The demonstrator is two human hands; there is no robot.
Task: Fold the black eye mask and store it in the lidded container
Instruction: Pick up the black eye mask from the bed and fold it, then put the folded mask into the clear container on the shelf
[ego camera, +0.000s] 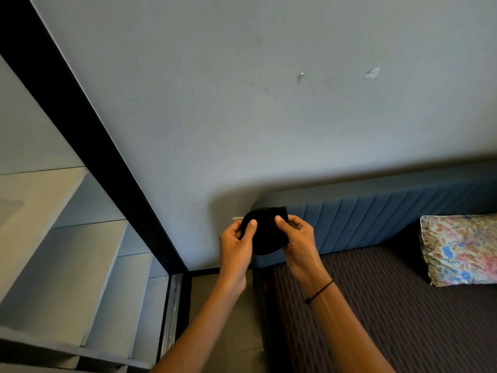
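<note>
The black eye mask (266, 232) is held up in the air in front of the wall, bunched into a compact rounded shape. My left hand (235, 246) grips its left side, thumb pressed on the front. My right hand (298, 240) grips its right side, thumb on the front as well; a thin black cord circles that wrist. Both hands hide the mask's edges and any strap. No lidded container is in view.
A bed with a dark striped sheet (390, 319) and a blue padded headboard (376, 219) lies at the lower right, with a floral pillow (460, 249) on it. White shelves (67, 265) with a black frame stand at the left. A strip of floor (228, 332) runs between them.
</note>
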